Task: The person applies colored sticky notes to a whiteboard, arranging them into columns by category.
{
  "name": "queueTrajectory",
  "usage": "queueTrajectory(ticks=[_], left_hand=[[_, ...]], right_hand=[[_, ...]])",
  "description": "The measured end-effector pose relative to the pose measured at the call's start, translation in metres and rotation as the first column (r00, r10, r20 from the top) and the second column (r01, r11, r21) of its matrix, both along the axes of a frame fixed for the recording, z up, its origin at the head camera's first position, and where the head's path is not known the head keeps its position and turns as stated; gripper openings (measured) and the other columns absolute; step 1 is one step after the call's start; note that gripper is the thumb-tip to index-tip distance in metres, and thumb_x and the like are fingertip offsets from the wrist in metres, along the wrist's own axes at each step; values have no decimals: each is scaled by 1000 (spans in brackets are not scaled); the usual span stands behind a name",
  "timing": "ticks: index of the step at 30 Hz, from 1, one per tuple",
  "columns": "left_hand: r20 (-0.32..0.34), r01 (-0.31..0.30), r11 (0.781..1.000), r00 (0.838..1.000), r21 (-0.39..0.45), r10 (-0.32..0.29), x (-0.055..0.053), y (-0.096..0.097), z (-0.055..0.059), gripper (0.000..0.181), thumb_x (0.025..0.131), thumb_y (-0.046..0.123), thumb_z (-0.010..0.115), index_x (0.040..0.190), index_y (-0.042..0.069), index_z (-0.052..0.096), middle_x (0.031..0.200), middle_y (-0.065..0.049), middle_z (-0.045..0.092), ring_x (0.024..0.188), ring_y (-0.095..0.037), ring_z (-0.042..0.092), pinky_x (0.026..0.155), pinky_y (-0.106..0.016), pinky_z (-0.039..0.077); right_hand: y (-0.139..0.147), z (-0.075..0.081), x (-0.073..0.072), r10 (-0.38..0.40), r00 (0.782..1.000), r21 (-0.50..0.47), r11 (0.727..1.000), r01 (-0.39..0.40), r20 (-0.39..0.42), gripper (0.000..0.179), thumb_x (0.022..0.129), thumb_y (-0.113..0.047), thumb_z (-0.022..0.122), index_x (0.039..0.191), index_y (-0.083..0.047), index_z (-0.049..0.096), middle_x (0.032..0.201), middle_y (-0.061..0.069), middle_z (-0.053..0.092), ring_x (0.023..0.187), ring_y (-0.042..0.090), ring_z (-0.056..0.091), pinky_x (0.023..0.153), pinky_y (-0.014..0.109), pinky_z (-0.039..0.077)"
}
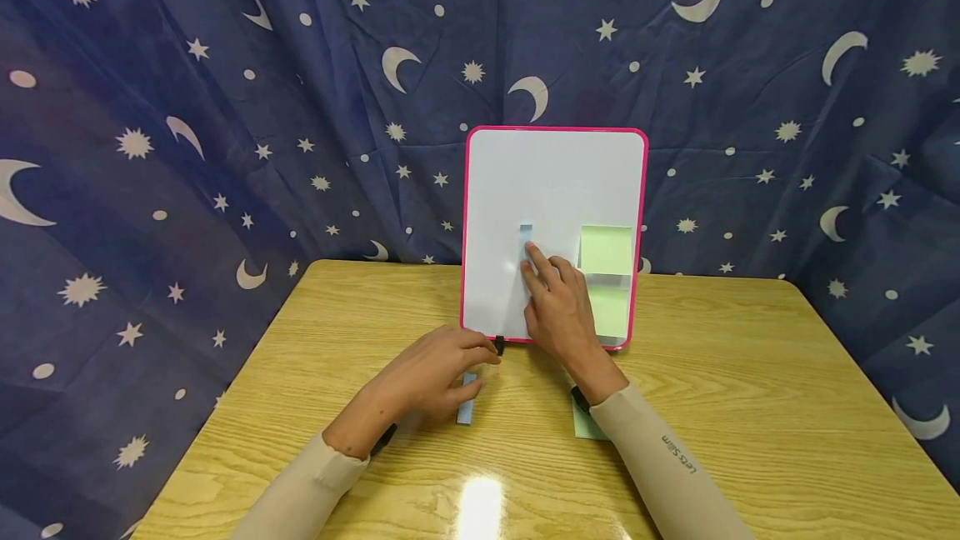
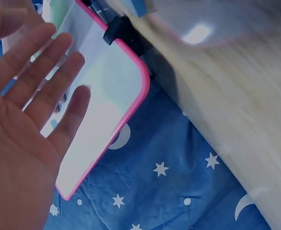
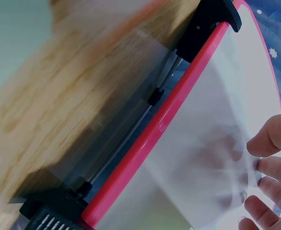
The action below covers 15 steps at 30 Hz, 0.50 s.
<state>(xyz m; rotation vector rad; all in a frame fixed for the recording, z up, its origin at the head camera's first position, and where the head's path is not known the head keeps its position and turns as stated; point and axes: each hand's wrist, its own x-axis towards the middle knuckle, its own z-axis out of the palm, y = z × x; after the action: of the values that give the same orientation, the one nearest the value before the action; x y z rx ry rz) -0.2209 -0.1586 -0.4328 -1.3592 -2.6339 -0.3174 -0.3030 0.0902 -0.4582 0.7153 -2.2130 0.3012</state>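
Observation:
A small whiteboard [image 1: 555, 182] with a pink frame stands tilted on the table. My right hand [image 1: 561, 307] has its fingertips against a narrow light-blue sticky strip [image 1: 525, 234] on the board's surface, covering the strip's lower part. In the right wrist view the fingers [image 3: 270, 167] lie against the white surface. My left hand [image 1: 442, 369] hovers by the board's lower left corner, fingers loosely extended and holding nothing. Partly under it in the head view, a pad of blue strips [image 1: 466, 411] lies on the table.
Two green sticky notes, an upper one [image 1: 606, 250] and a lower one [image 1: 611, 311], cling to the board's right side. A green note pad [image 1: 587, 423] lies beneath my right forearm. Black stand clips [image 2: 121, 33] hold the board's bottom edge. A starry blue curtain [image 1: 225, 107] hangs behind the wooden table [image 1: 750, 407].

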Motion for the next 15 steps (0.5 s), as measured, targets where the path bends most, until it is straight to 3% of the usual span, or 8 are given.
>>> queueTrajectory(ticks=[5, 10, 15], left_hand=[[-76, -23, 998, 997, 54, 27, -6, 6, 4, 30, 99, 25, 73, 128, 16, 75, 130, 5, 68, 119, -16, 65, 103, -39, 53], [-114, -75, 990, 989, 116, 89, -11, 8, 6, 36, 97, 27, 77, 131, 15, 73, 135, 0, 67, 126, -20, 63, 108, -44, 50], [-145, -119, 984, 980, 134, 139, -17, 11, 7, 43, 100, 34, 73, 139, 16, 69, 146, -3, 62, 134, -23, 58, 112, -48, 45]], right_hand=[[0, 0, 0, 0, 1000, -1, 1000, 0, -8, 54, 87, -7, 69, 140, 2, 67, 160, 13, 52, 124, 39, 53, 99, 54, 48], [0, 1, 0, 6, 1000, 1, 1000, -6, -4, 54, 88, -8, 68, 141, 2, 66, 160, 13, 51, 124, 39, 53, 99, 54, 48], [1, 1, 0, 2, 1000, 6, 1000, -2, -2, 54, 88, -8, 68, 141, 2, 66, 161, 12, 51, 125, 38, 53, 99, 54, 48]])
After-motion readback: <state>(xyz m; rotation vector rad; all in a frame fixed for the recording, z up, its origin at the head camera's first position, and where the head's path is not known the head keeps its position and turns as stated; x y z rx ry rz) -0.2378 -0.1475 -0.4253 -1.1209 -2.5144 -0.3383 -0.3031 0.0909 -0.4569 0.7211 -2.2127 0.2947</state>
